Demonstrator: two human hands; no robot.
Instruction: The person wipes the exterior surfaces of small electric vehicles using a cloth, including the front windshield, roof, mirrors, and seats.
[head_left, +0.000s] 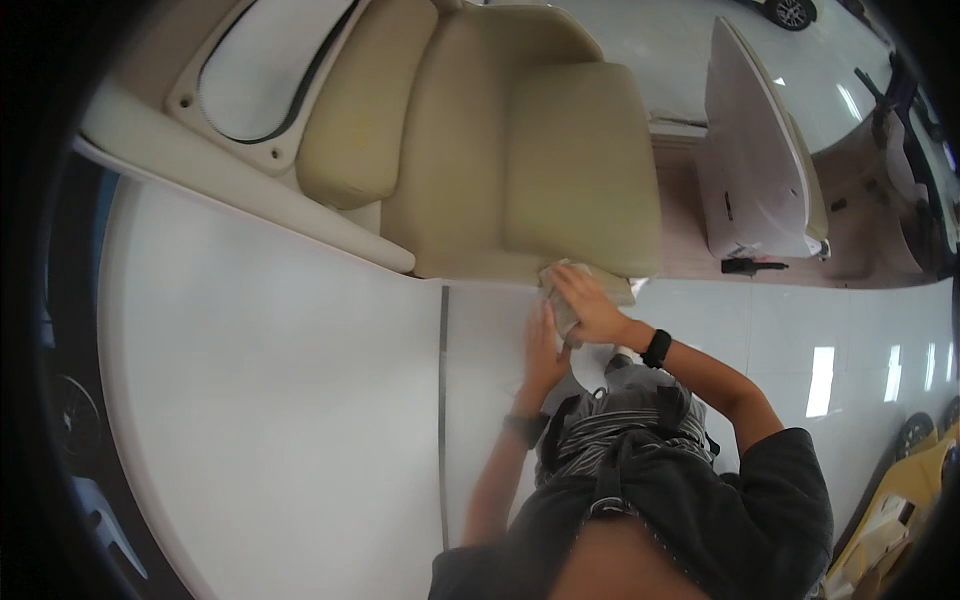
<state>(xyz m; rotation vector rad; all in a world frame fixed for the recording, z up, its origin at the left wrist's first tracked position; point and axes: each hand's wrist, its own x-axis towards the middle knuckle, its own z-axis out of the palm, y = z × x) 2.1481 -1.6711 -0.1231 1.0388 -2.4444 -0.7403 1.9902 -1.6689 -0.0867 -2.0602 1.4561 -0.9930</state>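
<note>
My right hand (590, 304) lies over a beige cloth (624, 289) at the near edge of a tan upholstered seat (581, 172); its fingers press the cloth against the seat's lower side. My left hand (543, 346) is just left of it, upright with fingers extended, beside the hanging part of the cloth. Whether the left hand grips the cloth's edge is not clear. Farther left on the seat stands a padded tan cushion (367, 105), next to a beige frame panel (180, 97) with screw holes.
A large white panel (285, 360) spans the left side. Right of the seat, a white upright panel (750, 157) stands on a pinkish floor section (679, 210) with a black fitting (750, 266). Glossy floor tiles (787, 322) reflect lights. Yellow bodywork (900, 495) sits at lower right.
</note>
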